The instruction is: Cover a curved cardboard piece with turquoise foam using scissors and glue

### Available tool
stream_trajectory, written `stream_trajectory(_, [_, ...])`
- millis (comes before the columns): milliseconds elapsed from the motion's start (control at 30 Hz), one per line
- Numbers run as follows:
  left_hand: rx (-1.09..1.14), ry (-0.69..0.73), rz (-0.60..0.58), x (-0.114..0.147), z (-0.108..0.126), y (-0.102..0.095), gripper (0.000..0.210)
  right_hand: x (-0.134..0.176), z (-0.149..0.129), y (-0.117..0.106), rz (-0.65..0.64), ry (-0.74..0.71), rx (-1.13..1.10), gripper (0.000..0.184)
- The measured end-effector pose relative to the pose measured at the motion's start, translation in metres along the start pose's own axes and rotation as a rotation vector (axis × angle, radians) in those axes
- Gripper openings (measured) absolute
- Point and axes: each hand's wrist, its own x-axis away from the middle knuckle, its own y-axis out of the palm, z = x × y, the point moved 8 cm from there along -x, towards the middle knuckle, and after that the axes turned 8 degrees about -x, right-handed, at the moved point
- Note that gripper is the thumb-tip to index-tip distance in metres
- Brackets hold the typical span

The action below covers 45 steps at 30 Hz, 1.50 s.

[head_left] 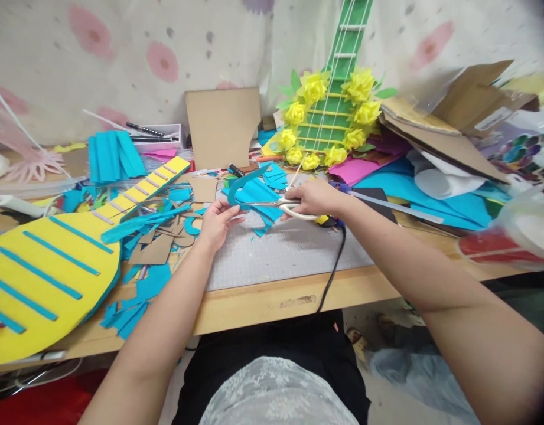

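My right hand (313,198) is closed around the white handles of a pair of scissors (293,209). Their blades point left and meet the lower end of a curved blue paper strip (241,184). That end is pinched between the thumb and fingers of my left hand (218,224); the strip arcs up and to the right. Whether the blades are parted cannot be made out. Behind and below them, blue paper scraps (258,192) lie on a grey cutting mat (254,265).
A yellow paper guitar (41,265) with blue strips lies left. A green guitar (327,127) with yellow flowers leans at the back beside a cardboard sheet (222,127). A black cord (336,265) hangs over the table's front edge. Cardboard scraps (154,251) lie left of the mat.
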Motion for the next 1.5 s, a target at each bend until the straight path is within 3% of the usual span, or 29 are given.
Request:
stream_trajectory(200, [-0.017,-0.024,-0.003,0.0007,-0.0007,0.0011,0.034,0.0001,0.0001,0.0033,-0.029,0.006,-0.076,0.054])
stream_trajectory(1033, [0.038,-0.046,0.004,0.0007,-0.0038,0.0004,0.034,-0.0022,-0.0014,-0.0029,-0.013,0.025,0.051,0.058])
stream_trajectory(1500, [0.046,-0.073,0.013,0.0015,-0.0032,0.0,0.03,-0.0039,0.0078,0.0023,0.008,0.126,-0.19,0.055])
